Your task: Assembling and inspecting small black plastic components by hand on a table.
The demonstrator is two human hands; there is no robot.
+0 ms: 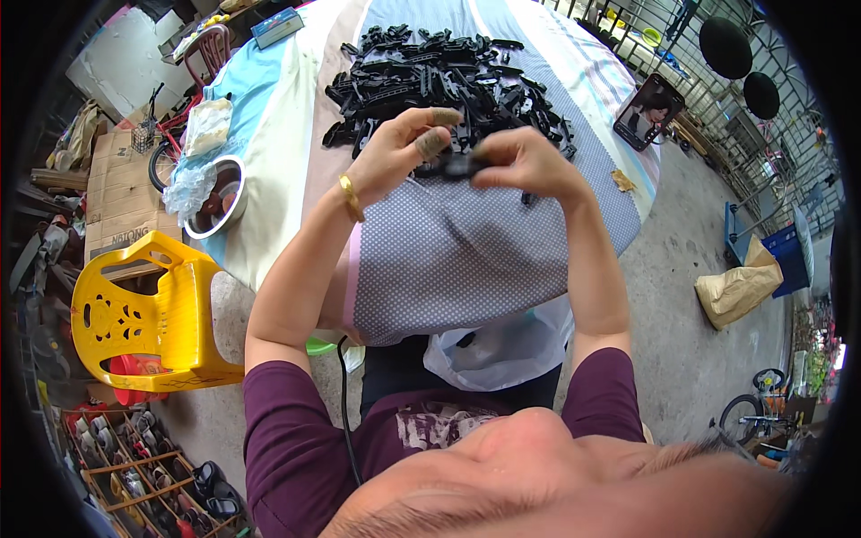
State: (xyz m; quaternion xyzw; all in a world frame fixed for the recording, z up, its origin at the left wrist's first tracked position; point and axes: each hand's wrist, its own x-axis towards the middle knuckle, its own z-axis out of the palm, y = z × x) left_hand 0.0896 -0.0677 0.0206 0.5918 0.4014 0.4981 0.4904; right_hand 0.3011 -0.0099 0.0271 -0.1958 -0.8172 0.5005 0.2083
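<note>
Both hands, left (395, 152) and right (525, 161), pinching small black plastic clip (462, 166) between fingertips, raised for alignment; heap of black plastic parts (430, 76) far on cloth-covered surface (448, 251).

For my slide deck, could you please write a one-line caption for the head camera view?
Both hands, left hand and right hand, hold a small black plastic part above a cloth-covered table heaped with black parts.
</note>
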